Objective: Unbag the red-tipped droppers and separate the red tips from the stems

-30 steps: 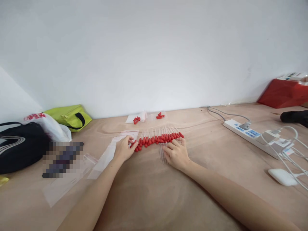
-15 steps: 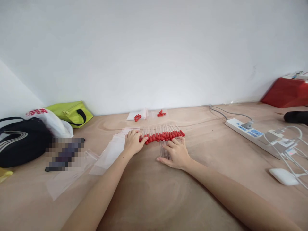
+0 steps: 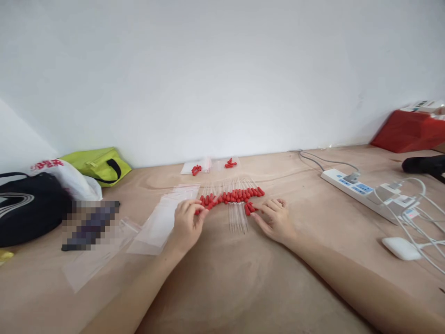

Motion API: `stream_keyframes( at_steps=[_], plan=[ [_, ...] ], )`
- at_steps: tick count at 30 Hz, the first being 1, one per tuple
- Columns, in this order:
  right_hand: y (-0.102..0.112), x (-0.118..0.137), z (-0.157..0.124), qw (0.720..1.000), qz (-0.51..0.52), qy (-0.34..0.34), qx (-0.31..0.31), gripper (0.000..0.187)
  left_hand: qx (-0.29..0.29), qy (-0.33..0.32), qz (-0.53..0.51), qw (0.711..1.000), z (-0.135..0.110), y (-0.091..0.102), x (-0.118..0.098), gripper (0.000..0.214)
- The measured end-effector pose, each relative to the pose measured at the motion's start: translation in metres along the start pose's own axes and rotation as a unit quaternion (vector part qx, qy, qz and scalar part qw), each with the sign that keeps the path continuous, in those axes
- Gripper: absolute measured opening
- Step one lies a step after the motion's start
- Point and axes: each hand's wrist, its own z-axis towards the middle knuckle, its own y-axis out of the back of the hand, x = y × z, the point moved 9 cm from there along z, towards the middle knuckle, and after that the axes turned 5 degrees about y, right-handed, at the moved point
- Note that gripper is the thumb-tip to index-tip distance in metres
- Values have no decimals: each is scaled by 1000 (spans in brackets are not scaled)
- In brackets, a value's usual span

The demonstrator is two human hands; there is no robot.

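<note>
Room: indoors, a simple work corner; whether it belongs to a home, an office or a small workshop cannot be told.
Wall (image 3: 222, 83): plain and pale, rising straight from the back of the bench.
Bench (image 3: 229, 287): broad, brown, wood-grained, shared by work items and belongings.
Power strip (image 3: 361, 189): white with blue sockets, plugs in it and loose white cords (image 3: 423, 186) trailing nearby.
Bags on the left: a black bag (image 3: 31, 215), a white plastic bag (image 3: 74, 181) with red print, and a lime-green bag (image 3: 99, 165), like everyday carry-ins.
Small goods: red-ended clear tubes (image 3: 239, 195) beside flat zip bags (image 3: 162, 220), suggesting handwork.
</note>
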Motion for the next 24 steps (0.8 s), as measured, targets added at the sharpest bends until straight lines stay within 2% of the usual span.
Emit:
stream_keyframes(
  at_steps=[2,5,8,13,17,20,24],
  plan=[
    [2,1,-2,1000,8,3,-11,34,22,-52,-24,998,-14,-2,-21,13],
    [0,11,0,999,17,45,-3,51,36,-94,-30,994,-27,-8,-38,12],
    [-5,25,1,994,20,106,14,38,35,-114,-24,993,-29,-11,-44,14],
    [-9,38,-1,987,26,156,-10,16,40,-132,-25,990,-28,-11,-46,13],
    [-14,44,-2,986,22,165,2,15,64,-130,-27,989,-27,-14,-49,12],
    [-15,48,-2,986,30,165,6,16,91,-168,-26,981,-29,-18,-57,24],
    [-13,57,-4,981,49,190,4,12,102,-181,-55,977,-32,-19,-61,12]
  ],
)
